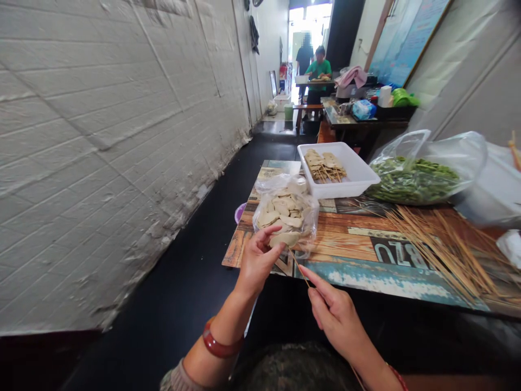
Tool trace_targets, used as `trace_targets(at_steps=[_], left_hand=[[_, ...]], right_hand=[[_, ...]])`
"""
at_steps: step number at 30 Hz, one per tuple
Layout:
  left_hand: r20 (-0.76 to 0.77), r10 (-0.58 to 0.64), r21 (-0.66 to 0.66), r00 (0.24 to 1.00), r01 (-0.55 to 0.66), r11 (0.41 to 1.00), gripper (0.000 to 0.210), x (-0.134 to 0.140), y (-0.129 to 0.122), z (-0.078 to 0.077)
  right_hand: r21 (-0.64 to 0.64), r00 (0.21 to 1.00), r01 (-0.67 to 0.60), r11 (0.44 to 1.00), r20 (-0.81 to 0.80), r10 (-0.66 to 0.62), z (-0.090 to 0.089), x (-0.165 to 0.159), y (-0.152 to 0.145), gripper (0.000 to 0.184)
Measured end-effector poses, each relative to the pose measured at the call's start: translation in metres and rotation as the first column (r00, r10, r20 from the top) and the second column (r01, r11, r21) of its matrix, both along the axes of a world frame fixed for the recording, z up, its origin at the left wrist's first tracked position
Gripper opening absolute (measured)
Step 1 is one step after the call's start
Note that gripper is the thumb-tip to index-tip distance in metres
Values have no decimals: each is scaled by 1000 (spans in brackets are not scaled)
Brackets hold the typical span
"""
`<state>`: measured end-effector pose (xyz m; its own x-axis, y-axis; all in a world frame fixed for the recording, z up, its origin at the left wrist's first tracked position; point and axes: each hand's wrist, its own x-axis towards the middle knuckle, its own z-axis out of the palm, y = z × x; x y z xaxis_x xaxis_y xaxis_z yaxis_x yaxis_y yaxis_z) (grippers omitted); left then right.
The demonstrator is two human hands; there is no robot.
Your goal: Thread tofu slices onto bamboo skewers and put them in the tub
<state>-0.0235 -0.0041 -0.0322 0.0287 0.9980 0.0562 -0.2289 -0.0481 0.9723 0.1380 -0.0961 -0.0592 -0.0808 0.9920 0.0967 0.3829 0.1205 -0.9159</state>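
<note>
Between the thumb and fingers of my left hand is a flat, pale beige slice of food; its exact kind I cannot tell. My right hand pinches a thin bamboo skewer, whose upper end meets the slice's lower edge. How far the tip goes in is hidden. Just beyond my left hand, a clear plastic bag lies open on the table, heaped with similar slices. Behind it, a white tray contains several skewered slices.
Loose bamboo skewers spread over the right of the patterned wooden table. A clear bag of green vegetables stands behind them. A white brick wall runs along the left. Farther back, a person in green sits at another table.
</note>
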Motion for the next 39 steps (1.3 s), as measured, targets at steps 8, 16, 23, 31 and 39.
trace_targets(at_steps=[8,16,23,31,39], left_hand=[[-179,45,95,983,-28,995,39,2,-3,-3],[-169,45,97,985,-29,995,42,5,-2,-5],[14,-25,-30,1000,25,999,50,5,1,-8],[96,-107,-96,990,116,989,53,0,3,-6],[-119,-51,-4,992,51,999,56,-3,1,-8]], right_hand=[[31,1000,10,999,-29,-9,0,-1,2,47],[42,999,35,999,-36,-34,-1,-2,4,47],[44,999,24,999,-48,-22,-6,1,3,46],[58,999,14,998,-44,-11,-7,6,3,45],[34,999,-26,999,-35,27,-9,9,3,48]])
